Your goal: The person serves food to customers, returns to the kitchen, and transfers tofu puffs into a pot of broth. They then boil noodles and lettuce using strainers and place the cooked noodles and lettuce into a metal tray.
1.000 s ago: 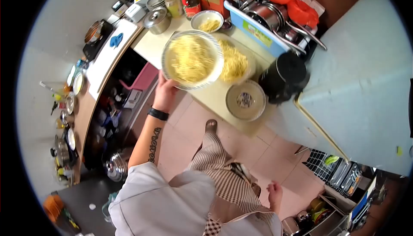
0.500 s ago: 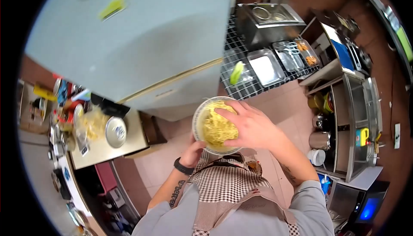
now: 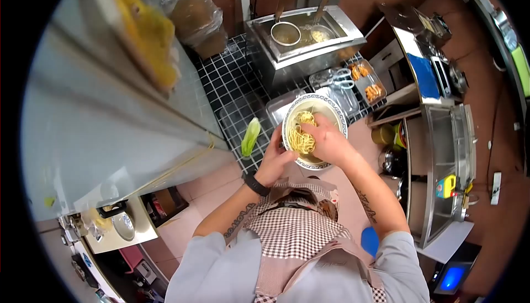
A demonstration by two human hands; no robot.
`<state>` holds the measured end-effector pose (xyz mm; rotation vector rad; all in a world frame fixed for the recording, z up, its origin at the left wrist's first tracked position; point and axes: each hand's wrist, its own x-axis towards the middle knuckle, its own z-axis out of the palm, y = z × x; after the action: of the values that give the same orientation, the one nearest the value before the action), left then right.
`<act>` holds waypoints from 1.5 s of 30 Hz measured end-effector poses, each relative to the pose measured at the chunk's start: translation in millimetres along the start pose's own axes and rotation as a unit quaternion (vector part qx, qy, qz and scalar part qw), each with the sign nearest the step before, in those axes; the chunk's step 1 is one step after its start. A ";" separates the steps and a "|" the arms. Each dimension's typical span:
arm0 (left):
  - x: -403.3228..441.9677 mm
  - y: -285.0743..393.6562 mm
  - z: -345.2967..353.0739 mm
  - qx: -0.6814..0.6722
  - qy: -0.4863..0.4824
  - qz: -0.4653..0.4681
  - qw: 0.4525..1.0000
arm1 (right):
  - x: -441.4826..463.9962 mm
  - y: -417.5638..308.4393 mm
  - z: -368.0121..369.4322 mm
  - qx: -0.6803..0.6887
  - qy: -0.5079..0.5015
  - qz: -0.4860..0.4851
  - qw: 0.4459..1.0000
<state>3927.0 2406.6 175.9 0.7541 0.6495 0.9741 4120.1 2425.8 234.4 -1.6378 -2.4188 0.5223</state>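
A bowl with a dark patterned rim [image 3: 338, 116] is held in front of my apron. My left hand [image 3: 276, 160] grips its left side, thumb at the rim and fingers partly hidden beneath. Inside the bowl lie yellow noodles [image 3: 302, 140]. My right hand [image 3: 330, 144] reaches into the bowl with its fingers curled into the noodles; the fingertips are partly hidden among the strands.
Ahead stands a noodle boiler [image 3: 306, 35] with two strainer baskets. A green leafy vegetable [image 3: 250, 137], a metal tray [image 3: 277, 107], scissors [image 3: 343, 79] and a container of orange food [image 3: 369, 85] sit on the black grid counter. The refrigerator [image 3: 127, 148] is at left.
My view has turned rightward, bringing the boiler counter closer. The bowl now hangs near the counter's edge, and the noodles are bunched toward its left side under my right hand.
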 end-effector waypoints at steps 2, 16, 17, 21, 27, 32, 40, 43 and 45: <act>30.8 8.2 14.8 -0.003 0.022 -0.019 1.000 | 26.2 28.9 -16.0 0.068 -0.045 0.009 0.997; 139.3 -25.5 64.3 -0.063 0.274 0.101 0.954 | 322.6 145.3 -159.5 0.036 -0.242 -0.106 0.964; 137.8 -29.3 69.3 -0.071 0.285 0.108 0.950 | 340.5 134.2 -159.0 -0.064 -0.245 -0.119 0.960; 131.3 -34.1 81.4 -0.098 0.321 0.132 0.933 | 407.0 163.1 -71.2 -0.385 -0.226 -0.235 0.863; 93.7 -56.7 76.2 -0.128 0.375 0.135 0.908 | 364.4 157.4 -74.7 -0.142 -0.121 -0.266 0.946; 62.9 -69.8 67.1 -0.156 0.440 0.143 0.873 | 288.6 179.9 -126.0 0.050 -0.018 -0.181 0.982; -12.4 -101.7 62.5 -0.182 0.526 0.167 0.813 | 190.0 171.3 -82.8 0.157 -0.217 -0.107 0.958; -49.3 -101.7 65.9 -0.180 0.545 0.180 0.799 | 175.1 164.1 -52.8 0.158 -0.218 -0.133 0.954; -74.0 -98.3 61.7 -0.194 0.540 0.182 0.799 | 176.1 163.8 -44.5 0.207 -0.159 -0.085 0.962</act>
<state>3990.8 2289.0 143.8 -0.1462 1.2511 1.8485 4209.2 2651.5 204.1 -1.2368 -2.4029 1.2434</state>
